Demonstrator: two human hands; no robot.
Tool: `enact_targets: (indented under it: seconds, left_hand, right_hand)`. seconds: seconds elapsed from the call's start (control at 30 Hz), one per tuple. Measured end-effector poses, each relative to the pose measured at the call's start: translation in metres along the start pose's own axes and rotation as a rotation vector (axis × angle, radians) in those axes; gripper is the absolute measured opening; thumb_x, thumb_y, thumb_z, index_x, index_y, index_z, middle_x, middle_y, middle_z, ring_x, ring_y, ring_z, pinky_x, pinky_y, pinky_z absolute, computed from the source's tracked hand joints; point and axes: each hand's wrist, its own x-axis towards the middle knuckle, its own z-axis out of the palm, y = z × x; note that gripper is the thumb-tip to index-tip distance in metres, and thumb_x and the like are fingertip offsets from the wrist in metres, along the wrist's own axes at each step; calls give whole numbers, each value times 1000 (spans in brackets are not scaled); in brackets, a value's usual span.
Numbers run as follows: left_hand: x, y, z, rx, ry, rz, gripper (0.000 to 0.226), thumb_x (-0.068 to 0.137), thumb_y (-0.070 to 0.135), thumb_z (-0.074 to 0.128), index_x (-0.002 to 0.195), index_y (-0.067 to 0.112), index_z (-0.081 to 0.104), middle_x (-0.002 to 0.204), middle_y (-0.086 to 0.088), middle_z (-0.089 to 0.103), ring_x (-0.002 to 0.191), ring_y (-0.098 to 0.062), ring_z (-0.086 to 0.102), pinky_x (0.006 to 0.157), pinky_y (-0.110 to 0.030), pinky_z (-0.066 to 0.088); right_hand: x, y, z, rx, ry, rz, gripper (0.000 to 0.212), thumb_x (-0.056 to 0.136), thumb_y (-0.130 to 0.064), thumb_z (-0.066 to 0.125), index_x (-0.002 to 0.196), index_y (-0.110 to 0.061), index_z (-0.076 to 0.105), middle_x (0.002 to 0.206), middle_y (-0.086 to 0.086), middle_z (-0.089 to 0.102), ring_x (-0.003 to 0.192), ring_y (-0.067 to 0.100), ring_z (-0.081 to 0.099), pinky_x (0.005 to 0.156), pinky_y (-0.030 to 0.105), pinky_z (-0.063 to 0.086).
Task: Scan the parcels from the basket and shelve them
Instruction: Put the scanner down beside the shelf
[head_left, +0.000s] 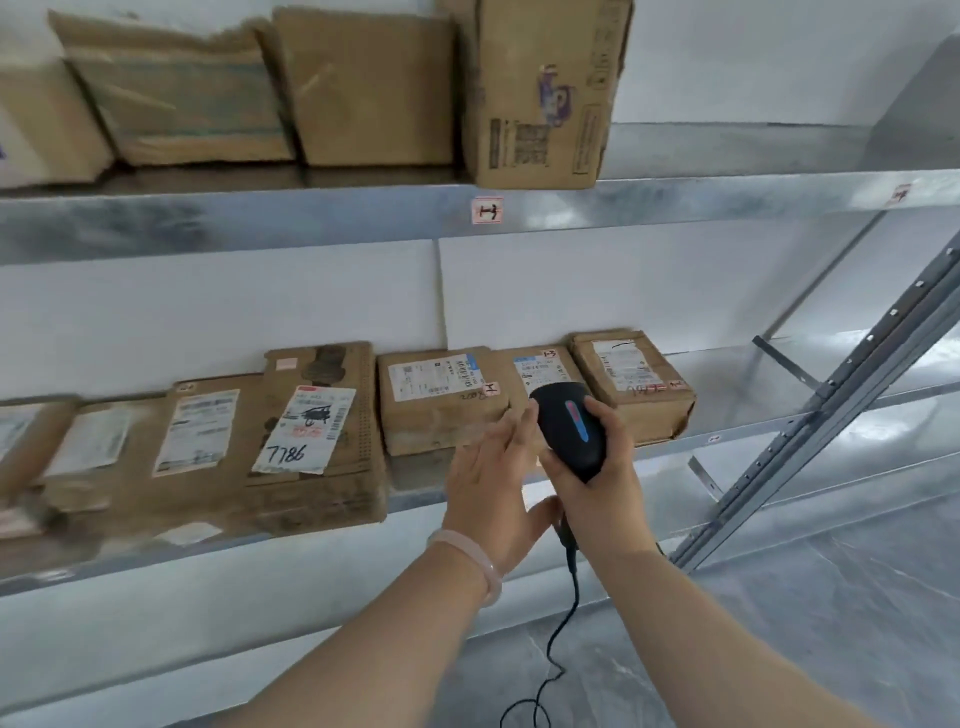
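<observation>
Your right hand (602, 488) grips the black scanner (569, 428). Your left hand (488, 478), fingers straight and empty, is just beside the scanner. Parcels (441, 410) sit just behind the scanner on the shelf (769, 434).

A white label (304, 428) on a brown parcel (358, 467) on the lower shelf (737, 439) bears handwritten "7786". The parcel behind the scanner (569, 428) carries a small tag (550, 354) seemingly reading "1-3". The printed labels and the red-bordered shelf sticker (487, 210) are too blurred to read.
</observation>
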Motion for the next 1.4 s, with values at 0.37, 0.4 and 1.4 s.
enact_targets:
  seconds: [0.37,0.4,1.4]
  left_hand:
    - [-214,-134,-152,-510,33,-382,106,91,18,69,148,58,-11,131,24,52,109,0,57,94,-21,49]
    - [-228,-145,-162,-540,51,-436,105,91,16,68,148,59,-8,128,23,54,101,-2,60,91,-26,53]
    - [-457,-405,-297,-529,100,-816,31,92,21,63,121,33,59,101,11,68,85,4,64,69,-4,44]
  right_hand:
    - [-179,-50,219,96,-352,62,66,82,-20,80,118,-61,44,119,-23,58,99,-3,64,77,15,53]
    - [-190,-51,234,102,-397,72,67,82,-18,80,118,-62,44,120,-20,60,101,1,65,81,22,56]
    - [-346,-27,555,-53,-829,259,67,87,-9,73,129,-51,43,119,3,68,91,9,72,82,29,60]
